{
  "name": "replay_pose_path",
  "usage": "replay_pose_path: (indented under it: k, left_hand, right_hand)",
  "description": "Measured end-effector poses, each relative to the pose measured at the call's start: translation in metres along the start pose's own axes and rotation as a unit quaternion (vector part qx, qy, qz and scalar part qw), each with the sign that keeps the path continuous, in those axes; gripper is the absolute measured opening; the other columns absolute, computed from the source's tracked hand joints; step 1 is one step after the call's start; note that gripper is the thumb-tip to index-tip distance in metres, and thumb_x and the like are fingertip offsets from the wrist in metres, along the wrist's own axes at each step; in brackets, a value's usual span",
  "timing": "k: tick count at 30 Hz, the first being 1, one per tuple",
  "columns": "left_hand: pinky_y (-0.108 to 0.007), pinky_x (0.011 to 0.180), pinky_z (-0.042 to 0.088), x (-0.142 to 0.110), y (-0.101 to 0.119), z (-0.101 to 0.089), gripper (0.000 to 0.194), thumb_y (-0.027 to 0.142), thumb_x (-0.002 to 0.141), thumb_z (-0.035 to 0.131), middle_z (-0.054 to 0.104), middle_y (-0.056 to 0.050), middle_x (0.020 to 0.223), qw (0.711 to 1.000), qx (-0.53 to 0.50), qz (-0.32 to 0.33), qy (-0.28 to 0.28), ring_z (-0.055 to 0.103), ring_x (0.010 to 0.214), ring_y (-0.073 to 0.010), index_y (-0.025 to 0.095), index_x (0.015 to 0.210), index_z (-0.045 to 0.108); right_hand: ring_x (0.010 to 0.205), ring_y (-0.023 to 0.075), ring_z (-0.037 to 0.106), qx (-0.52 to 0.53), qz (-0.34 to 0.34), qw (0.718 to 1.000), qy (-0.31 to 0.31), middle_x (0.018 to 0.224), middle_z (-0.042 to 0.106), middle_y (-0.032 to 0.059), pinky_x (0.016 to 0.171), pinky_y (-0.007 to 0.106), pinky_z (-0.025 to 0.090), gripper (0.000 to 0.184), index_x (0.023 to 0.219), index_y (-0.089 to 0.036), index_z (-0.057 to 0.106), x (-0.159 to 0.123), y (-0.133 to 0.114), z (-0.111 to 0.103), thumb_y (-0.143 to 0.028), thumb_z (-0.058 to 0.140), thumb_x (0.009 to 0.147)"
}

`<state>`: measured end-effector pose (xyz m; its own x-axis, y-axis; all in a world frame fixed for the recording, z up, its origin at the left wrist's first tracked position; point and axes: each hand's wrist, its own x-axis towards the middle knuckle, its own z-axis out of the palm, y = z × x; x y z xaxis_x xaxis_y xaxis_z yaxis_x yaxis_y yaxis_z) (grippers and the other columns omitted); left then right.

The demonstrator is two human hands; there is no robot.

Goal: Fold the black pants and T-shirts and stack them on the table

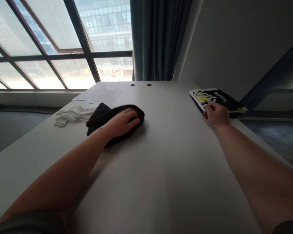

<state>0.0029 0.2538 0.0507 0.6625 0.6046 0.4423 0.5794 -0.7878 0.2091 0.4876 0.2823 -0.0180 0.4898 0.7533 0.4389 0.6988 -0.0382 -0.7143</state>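
My left hand point(124, 123) rests on a bunched black cloth item point(100, 116) left of the table's middle, its fingers curled into the fabric. Whether that fabric is a garment or a hat I cannot make out. Close by on its left lies a crumpled white cloth point(74, 115). Over at the right edge of the table, my right hand point(216, 113) pinches the near left edge of a flat black packet point(227, 99) with a white and yellow print and pale lettering. The packet lies tilted slightly, and part of it is hidden behind that hand.
Both hands are over a long white table point(166, 156). Printed paper sheets point(101, 92) lie at its far left corner. Two small round dark fittings point(148, 84) sit near the far edge. Beyond are a blue-grey curtain point(158, 39), large windows and a wall on the right.
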Motion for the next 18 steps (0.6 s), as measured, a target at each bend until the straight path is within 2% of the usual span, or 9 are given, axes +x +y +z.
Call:
replay_pose_path:
  k: [2, 4, 6, 7, 9, 11, 13, 15, 18]
  left_hand:
    - [-0.037, 0.106, 0.05, -0.002, 0.017, 0.019, 0.03, 0.04, 0.107, 0.047, 0.07, -0.008, 0.126, 0.994, -0.006, 0.071, -0.085, 0.066, 0.116, -0.0236, 0.022, 0.107, 0.072]
    - [-0.042, 0.112, 0.046, -0.007, 0.022, 0.036, 0.029, 0.038, 0.105, 0.05, 0.069, -0.009, 0.134, 0.992, 0.04, 0.077, -0.093, 0.063, 0.124, -0.0265, 0.023, 0.114, 0.074]
    - [-0.05, 0.117, 0.041, -0.012, 0.016, 0.047, 0.034, 0.038, 0.101, 0.059, 0.061, -0.011, 0.148, 0.992, 0.096, 0.017, -0.078, 0.057, 0.135, -0.0324, 0.025, 0.13, 0.07]
    - [-0.053, 0.118, 0.039, -0.015, 0.01, 0.052, 0.044, 0.04, 0.098, 0.063, 0.054, -0.012, 0.155, 0.99, 0.111, -0.031, -0.079, 0.053, 0.14, -0.0353, 0.027, 0.14, 0.065]
    - [-0.055, 0.117, 0.04, -0.018, -0.004, 0.058, 0.063, 0.046, 0.096, 0.066, 0.047, -0.015, 0.161, 0.98, 0.109, -0.134, -0.094, 0.052, 0.142, -0.0382, 0.028, 0.155, 0.051]
    - [-0.054, 0.116, 0.042, -0.018, -0.016, 0.062, 0.073, 0.049, 0.096, 0.064, 0.051, -0.018, 0.158, 0.969, 0.09, -0.209, -0.093, 0.053, 0.142, -0.0383, 0.024, 0.161, 0.042]
    - [-0.052, 0.116, 0.042, -0.017, -0.025, 0.065, 0.071, 0.047, 0.095, 0.064, 0.059, -0.02, 0.149, 0.961, 0.075, -0.259, -0.061, 0.054, 0.14, -0.0385, 0.016, 0.157, 0.045]
    - [-0.051, 0.113, 0.044, -0.014, -0.029, 0.067, 0.057, 0.043, 0.095, 0.063, 0.067, -0.02, 0.138, 0.953, 0.039, -0.3, -0.025, 0.059, 0.133, -0.0385, 0.013, 0.142, 0.058]
    - [-0.045, 0.104, 0.051, -0.01, -0.03, 0.069, 0.032, 0.039, 0.095, 0.059, 0.075, -0.012, 0.116, 0.937, -0.098, -0.332, 0.037, 0.068, 0.113, -0.0322, 0.018, 0.117, 0.069]
  right_hand:
    - [0.052, 0.0139, 0.059, 0.017, -0.026, 0.999, -0.027, 0.066, 0.067, 0.0018, 0.056, 0.026, 0.048, 0.013, 0.089, -0.017, 0.069, -0.003, -0.014, 0.006, -0.024, 0.059, 0.093]
    - [0.055, 0.0145, 0.062, 0.028, -0.053, 0.996, -0.068, 0.068, 0.069, 0.0022, 0.058, 0.026, 0.05, 0.014, 0.09, -0.018, 0.07, -0.011, -0.032, 0.016, -0.026, 0.059, 0.093]
    - [0.062, 0.0159, 0.066, 0.035, -0.099, 0.987, -0.124, 0.073, 0.073, 0.0025, 0.064, 0.028, 0.053, 0.015, 0.09, -0.02, 0.072, -0.025, -0.054, 0.029, -0.03, 0.062, 0.093]
    - [0.067, 0.0175, 0.068, 0.036, -0.151, 0.974, -0.168, 0.078, 0.075, 0.0037, 0.069, 0.03, 0.055, 0.017, 0.092, -0.02, 0.073, -0.035, -0.066, 0.036, -0.032, 0.061, 0.094]
    - [0.077, 0.0206, 0.069, 0.04, -0.282, 0.929, -0.236, 0.091, 0.077, 0.0065, 0.079, 0.036, 0.056, 0.02, 0.097, -0.021, 0.074, -0.063, -0.094, 0.05, -0.036, 0.061, 0.096]
    - [0.095, 0.0259, 0.069, 0.052, -0.404, 0.872, -0.271, 0.103, 0.076, 0.0096, 0.093, 0.042, 0.055, 0.02, 0.101, -0.021, 0.075, -0.096, -0.122, 0.062, -0.037, 0.064, 0.096]
    - [0.106, 0.0295, 0.067, 0.035, -0.473, 0.843, -0.252, 0.111, 0.074, 0.0127, 0.099, 0.047, 0.052, 0.018, 0.104, -0.021, 0.075, -0.13, -0.144, 0.071, -0.032, 0.064, 0.096]
    - [0.116, 0.0312, 0.064, 0.023, -0.531, 0.805, -0.262, 0.122, 0.072, 0.0135, 0.107, 0.052, 0.047, 0.019, 0.11, -0.022, 0.076, -0.158, -0.158, 0.076, -0.029, 0.063, 0.098]
    - [0.124, 0.0294, 0.062, 0.036, -0.533, 0.783, -0.318, 0.133, 0.067, 0.0128, 0.115, 0.051, 0.044, 0.029, 0.127, -0.023, 0.071, -0.18, -0.162, 0.081, -0.031, 0.062, 0.1]
